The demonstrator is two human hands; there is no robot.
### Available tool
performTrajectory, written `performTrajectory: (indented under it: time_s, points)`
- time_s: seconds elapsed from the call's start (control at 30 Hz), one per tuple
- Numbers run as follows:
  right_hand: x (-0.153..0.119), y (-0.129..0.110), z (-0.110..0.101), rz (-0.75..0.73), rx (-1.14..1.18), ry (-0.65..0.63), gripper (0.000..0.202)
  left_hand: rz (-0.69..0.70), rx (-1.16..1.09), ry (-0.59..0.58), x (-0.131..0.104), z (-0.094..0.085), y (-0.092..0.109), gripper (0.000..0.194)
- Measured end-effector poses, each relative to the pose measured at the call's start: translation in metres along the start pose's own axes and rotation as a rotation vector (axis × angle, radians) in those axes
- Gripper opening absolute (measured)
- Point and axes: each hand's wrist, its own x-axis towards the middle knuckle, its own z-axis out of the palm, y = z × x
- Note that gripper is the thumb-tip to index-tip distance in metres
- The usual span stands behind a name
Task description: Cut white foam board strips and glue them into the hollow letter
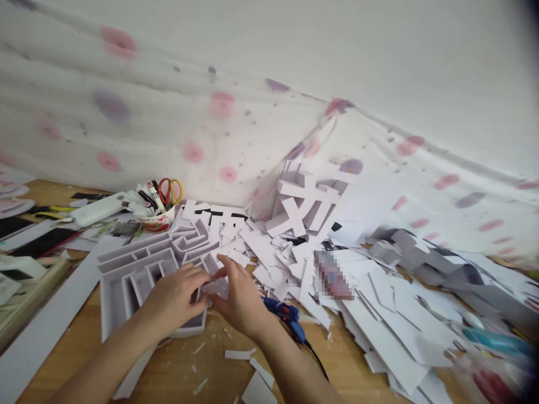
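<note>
A white structure of upright board strips, shaped like a hollow character with walls, lies on the wooden table in front of me. Over its right part, my left hand curls its fingers and thumb inward at a small white board piece. From the other side my right hand closes on that piece, its thumb and forefinger bent around it. The fingertips of both hands nearly meet, and they hide part of the piece and the structure's wall. Right beside my right wrist lies a blue glue gun with a black cord.
White board scraps heap up behind my hands. Another white board character leans at the back. A cup holds pens and scissors. Flat white sheets pile up at right. A long white strip lies at left.
</note>
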Motion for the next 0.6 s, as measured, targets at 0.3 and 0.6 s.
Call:
performTrajectory:
  time_s: [0.3, 0.6]
  points:
    - [0.009, 0.013, 0.001, 0.126, 0.01, 0.016, 0.033, -0.117, -0.089, 0.063, -0.001, -0.009, -0.009, 0.034]
    - [0.006, 0.014, -0.005, 0.093, 0.206, 0.014, 0.008, -0.065, -0.104, 0.019, 0.011, 0.014, -0.052, 0.02]
